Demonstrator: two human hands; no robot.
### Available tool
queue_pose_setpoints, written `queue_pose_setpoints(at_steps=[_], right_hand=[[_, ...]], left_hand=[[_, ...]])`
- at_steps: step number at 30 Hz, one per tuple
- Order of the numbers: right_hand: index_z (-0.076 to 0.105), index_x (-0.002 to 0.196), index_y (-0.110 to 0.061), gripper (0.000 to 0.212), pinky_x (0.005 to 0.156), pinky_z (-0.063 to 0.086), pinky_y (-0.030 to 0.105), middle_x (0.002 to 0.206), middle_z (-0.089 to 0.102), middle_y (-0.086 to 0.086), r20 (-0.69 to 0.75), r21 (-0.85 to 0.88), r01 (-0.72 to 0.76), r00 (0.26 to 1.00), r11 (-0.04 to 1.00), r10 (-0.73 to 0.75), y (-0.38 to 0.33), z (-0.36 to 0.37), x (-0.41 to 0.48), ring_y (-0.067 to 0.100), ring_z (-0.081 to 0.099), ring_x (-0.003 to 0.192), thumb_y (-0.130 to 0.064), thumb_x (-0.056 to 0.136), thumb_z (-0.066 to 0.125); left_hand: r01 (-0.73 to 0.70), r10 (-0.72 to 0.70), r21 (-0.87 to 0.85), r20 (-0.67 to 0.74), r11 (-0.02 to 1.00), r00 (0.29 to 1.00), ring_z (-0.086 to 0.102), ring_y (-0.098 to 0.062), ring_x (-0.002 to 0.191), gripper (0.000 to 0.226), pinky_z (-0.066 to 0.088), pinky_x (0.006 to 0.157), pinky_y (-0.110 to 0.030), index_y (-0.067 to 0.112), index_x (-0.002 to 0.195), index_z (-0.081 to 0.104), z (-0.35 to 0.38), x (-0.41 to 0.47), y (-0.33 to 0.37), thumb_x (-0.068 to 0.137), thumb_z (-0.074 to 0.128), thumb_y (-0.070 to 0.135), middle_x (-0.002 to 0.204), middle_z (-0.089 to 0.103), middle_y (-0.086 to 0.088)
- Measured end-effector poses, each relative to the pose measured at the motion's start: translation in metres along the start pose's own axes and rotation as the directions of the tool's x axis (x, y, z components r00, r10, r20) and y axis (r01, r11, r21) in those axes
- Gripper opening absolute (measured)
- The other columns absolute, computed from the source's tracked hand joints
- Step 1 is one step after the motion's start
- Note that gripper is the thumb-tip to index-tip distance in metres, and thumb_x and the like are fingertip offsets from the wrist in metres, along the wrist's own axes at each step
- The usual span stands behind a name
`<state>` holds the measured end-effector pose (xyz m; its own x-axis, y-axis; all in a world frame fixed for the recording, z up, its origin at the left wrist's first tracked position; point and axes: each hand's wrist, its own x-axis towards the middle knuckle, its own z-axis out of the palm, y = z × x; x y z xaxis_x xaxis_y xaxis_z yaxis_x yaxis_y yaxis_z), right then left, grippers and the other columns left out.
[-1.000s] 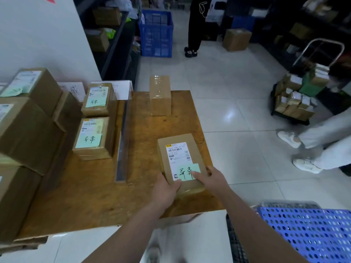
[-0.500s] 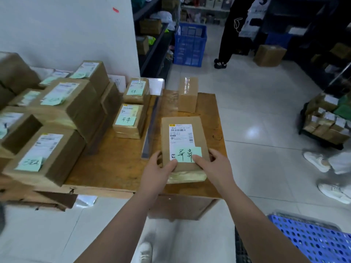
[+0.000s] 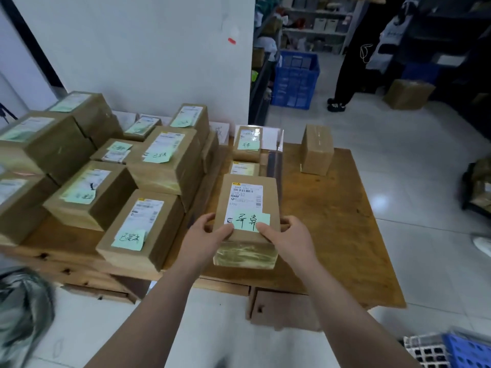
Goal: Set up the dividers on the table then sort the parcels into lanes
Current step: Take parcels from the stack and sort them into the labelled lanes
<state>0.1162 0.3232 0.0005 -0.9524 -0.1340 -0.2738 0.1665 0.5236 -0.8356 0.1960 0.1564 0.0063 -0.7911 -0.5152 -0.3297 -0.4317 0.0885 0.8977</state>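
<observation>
I hold a brown cardboard parcel with a white label and a green handwritten note, lifted over the near part of the wooden table. My left hand grips its near left corner and my right hand its near right corner. A clear upright divider runs away from me just beyond the parcel. Left of the divider two labelled parcels lie in a row. To its right a plain taped box stands alone.
Several stacked labelled parcels fill the table's left side against the white wall. A blue crate and a standing person are on the floor behind. A blue perforated crate sits at the lower right.
I have lifted the parcel off the table's right side and carried it leftward, toward the lane left of the divider. My view has swung left, showing more stacked parcels.
</observation>
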Motion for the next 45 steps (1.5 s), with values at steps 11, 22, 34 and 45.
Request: queue_pose_setpoints(at_steps=[11, 22, 34, 45], right_hand=[[0.060, 0.113, -0.015, 0.045, 0.065, 0.048, 0.022, 0.108, 0.068, -0.003, -0.008, -0.006, -0.129, 0.992, 0.992, 0.129, 0.021, 0.076, 0.015, 0.010, 0.063, 0.086, -0.036, 0.078, 0.077], [0.055, 0.121, -0.014, 0.053, 0.074, 0.058, 0.026, 0.115, 0.068, -0.001, 0.030, -0.024, -0.186, 0.982, 0.982, 0.187, 0.038, 0.089, 0.032, 0.010, 0.065, 0.091, -0.031, 0.078, 0.079], [0.044, 0.142, -0.016, 0.059, 0.096, 0.044, 0.029, 0.136, 0.054, -0.001, -0.074, -0.311, 0.058, 0.994, 0.949, -0.085, 0.001, 0.043, 0.037, 0.016, 0.051, 0.122, -0.042, 0.091, 0.060], [0.041, 0.145, -0.019, 0.055, 0.108, 0.036, 0.031, 0.146, 0.046, 0.000, -0.228, -0.488, 0.018, 0.962, 0.873, -0.148, -0.004, -0.049, 0.068, 0.017, 0.043, 0.134, -0.040, 0.096, 0.052]], left_hand=[[0.107, -0.123, 0.113, 0.151, 0.988, 0.981, 0.065, -0.019, 0.107, 0.056, 0.053, 0.093, -0.035, 0.014, 0.142, 0.046, -0.026, 0.055, -0.047, 0.090, 0.067, 0.025, 0.128, 0.065, -0.002], [0.140, -0.173, 0.183, 0.182, 0.973, 0.968, 0.061, -0.019, 0.113, 0.062, 0.051, 0.095, -0.033, 0.015, 0.146, 0.041, -0.018, 0.076, -0.062, 0.091, 0.068, 0.021, 0.133, 0.062, -0.002], [-0.276, 0.252, 0.474, 0.115, 0.836, 0.961, 0.054, -0.018, 0.119, 0.039, 0.039, 0.081, -0.017, 0.016, 0.136, 0.051, -0.017, 0.075, -0.002, 0.098, 0.055, 0.025, 0.130, 0.055, 0.004], [-0.555, 0.459, 0.628, 0.331, 0.546, 0.825, 0.052, -0.021, 0.127, 0.049, 0.045, 0.101, -0.038, 0.023, 0.144, 0.044, 0.059, 0.090, 0.084, 0.098, 0.051, 0.038, 0.142, 0.053, -0.001]])
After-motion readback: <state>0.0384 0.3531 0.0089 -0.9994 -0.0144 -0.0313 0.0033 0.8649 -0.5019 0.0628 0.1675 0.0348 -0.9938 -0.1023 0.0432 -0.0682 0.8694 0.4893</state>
